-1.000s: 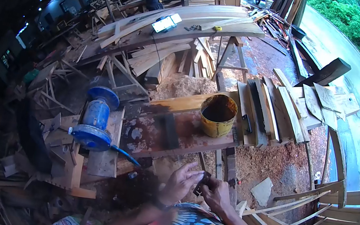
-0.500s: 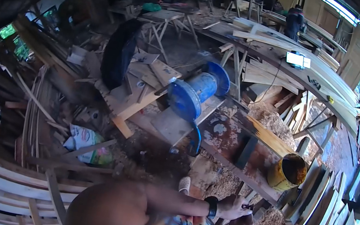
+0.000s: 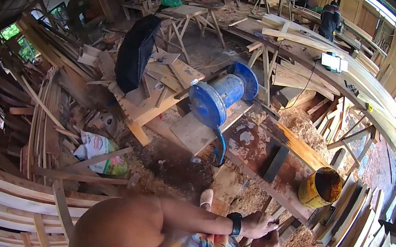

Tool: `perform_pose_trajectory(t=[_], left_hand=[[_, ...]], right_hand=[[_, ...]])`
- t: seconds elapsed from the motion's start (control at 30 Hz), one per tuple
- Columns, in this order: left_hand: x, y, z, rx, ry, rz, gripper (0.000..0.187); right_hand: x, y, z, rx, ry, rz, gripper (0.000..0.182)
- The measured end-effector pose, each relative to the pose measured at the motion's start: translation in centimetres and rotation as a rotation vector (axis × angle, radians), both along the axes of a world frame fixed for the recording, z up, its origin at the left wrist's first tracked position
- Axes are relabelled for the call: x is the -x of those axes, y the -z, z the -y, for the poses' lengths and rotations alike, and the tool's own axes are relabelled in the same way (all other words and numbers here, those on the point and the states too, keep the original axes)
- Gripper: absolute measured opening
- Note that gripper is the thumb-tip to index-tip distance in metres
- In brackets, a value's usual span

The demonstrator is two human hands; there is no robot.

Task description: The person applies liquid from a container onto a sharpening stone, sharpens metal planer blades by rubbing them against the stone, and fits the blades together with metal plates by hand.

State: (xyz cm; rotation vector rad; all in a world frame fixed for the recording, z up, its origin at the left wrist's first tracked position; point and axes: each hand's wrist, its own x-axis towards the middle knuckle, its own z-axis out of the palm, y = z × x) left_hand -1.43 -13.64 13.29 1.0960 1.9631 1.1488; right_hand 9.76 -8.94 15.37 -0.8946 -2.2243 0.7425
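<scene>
My left hand (image 3: 255, 224), with a black watch (image 3: 233, 224) on its wrist, is closed, fingertips pinched together beside my right hand (image 3: 266, 245). Fingers of the right hand are curled up close under the left fingertips. A small dark item (image 3: 273, 227) shows at the fingertips, too small to name. Both hands are over the sawdust-strewn ground, in front of the stained workbench (image 3: 247, 145). On that bench stand a yellow bucket (image 3: 314, 192) with brown stains and a dark flat block (image 3: 275, 163).
A blue metal spool (image 3: 219, 95) rests on boards past the bench. A black umbrella (image 3: 136, 52) stands to its left. Timber strips (image 3: 350, 219) lean at the right; a plastic sack (image 3: 100, 154) lies at the left. Another person (image 3: 329, 21) stands far back.
The view has shifted slightly and is sharper. Both hands stay close together; the small dark item shows less between the fingers.
</scene>
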Motion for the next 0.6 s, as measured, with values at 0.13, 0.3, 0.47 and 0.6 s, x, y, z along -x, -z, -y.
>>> perform_pose_trajectory(t=[0.13, 0.3, 0.47, 0.6], left_hand=[[-0.3, 0.4, -0.4, 0.006, -0.065, 0.088, 0.031], [-0.2, 0.3, -0.5, -0.009, -0.082, 0.071, 0.032], [0.1, -0.9, -0.1, 0.024, -0.078, 0.117, 0.033], [1.5, -0.8, 0.1, -0.057, 0.02, 0.25, 0.036]], right_hand=[[-0.1, 0.0, -0.2, 0.037, -0.002, 0.015, 0.021], [-0.2, 1.4, -0.9, 0.003, 0.006, -0.002, 0.018], [-0.3, 2.1, -1.3, 0.056, -0.002, -0.01, 0.015], [-0.7, 0.4, -1.9, 0.441, -0.179, -0.16, 0.015]])
